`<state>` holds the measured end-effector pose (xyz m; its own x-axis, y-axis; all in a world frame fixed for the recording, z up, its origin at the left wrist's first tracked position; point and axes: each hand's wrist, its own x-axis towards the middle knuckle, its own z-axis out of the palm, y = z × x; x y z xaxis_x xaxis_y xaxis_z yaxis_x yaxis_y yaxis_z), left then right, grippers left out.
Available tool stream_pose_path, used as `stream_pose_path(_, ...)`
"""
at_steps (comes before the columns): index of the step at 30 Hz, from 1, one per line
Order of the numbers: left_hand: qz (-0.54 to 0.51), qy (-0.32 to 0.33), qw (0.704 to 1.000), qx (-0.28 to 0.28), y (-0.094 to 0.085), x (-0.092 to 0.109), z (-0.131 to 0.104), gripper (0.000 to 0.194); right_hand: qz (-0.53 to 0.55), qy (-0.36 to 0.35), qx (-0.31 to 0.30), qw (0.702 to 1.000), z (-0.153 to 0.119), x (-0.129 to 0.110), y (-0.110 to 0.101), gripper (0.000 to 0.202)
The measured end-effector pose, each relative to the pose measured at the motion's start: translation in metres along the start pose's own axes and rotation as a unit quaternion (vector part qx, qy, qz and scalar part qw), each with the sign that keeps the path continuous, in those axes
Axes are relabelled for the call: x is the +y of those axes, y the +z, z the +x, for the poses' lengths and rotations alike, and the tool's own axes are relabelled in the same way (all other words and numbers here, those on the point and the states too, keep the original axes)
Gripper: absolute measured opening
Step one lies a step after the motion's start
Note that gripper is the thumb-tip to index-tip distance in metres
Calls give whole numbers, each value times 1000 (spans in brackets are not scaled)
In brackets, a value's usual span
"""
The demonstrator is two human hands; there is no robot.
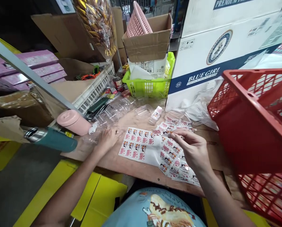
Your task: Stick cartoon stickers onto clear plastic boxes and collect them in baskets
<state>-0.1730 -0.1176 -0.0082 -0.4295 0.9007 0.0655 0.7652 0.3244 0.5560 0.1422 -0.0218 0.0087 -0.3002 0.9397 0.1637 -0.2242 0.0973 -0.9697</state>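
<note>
My left hand (108, 138) lies palm down at the table's left side, fingers stretched out beside clear plastic boxes (112, 112). Over the sticker sheets, my right hand (194, 146) pinches thumb and forefinger together on what looks like a small sticker, hard to tell from the prints behind it. Between the hands lies a white sticker sheet (138, 145) with rows of cartoon cats and pink lettering; its lower right part is bare. More printed sheets (178, 160) overlap to its right. Behind them sits a small clear box (156, 115) with a cat sticker on top.
A pink cup (73, 122) and a teal bottle (53, 139) lie on their sides at left. A red crate (245, 126) stands close at right. A lime-green basket (148, 86), a white carton (202, 60) and a white plastic bag (202, 102) bound the back.
</note>
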Motion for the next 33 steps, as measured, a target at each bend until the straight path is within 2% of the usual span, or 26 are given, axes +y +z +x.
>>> stream_pose_path(2,-97,-48,994,-32,-1,3,16,33,9,23,0,1000,-3,-2,1,12)
stream_pose_path(3,-124,-51,990,-50,-1,5,21,33,18,38,7,999,-4,-3,0,13)
stream_pose_path(5,-199,-48,976,-80,3,12,20,32,43,73,25,996,-8,-7,-5,16)
stream_pose_path(6,-274,-56,955,-94,7,17,16,30,60,92,33,993,-10,-9,-8,17)
stream_pose_path(7,-366,-72,922,-108,13,24,9,27,80,112,38,990,-12,-11,-10,19)
stream_pose_path(9,-549,-110,819,-128,32,44,-8,23,126,145,40,980,-16,-17,-11,20)
stream_pose_path(10,-610,-123,771,-134,43,56,-17,22,145,158,38,976,-17,-20,-10,20)
stream_pose_path(11,-646,-127,739,-140,54,70,-25,22,161,166,37,972,-19,-22,-8,19)
stream_pose_path(13,-690,-125,699,-140,75,97,-38,22,183,176,39,966,-24,-25,-3,17)
stream_pose_path(15,-717,-131,673,-127,90,120,-46,24,197,187,44,962,-30,-25,1,16)
stream_pose_path(17,-730,-145,657,-115,99,136,-50,25,205,194,48,958,-38,-20,4,16)
stream_pose_path(20,-734,-145,653,-116,105,146,-54,22,214,202,59,954,-47,-9,4,16)
stream_pose_path(24,-729,-109,663,-133,111,149,-59,14,222,215,71,948,-51,1,3,15)
stream_pose_path(27,-721,-106,672,-132,115,150,-61,14,228,225,73,944,-50,4,4,16)
stream_pose_path(33,-737,-116,654,-128,115,154,-61,14,230,235,78,941,-49,8,7,15)
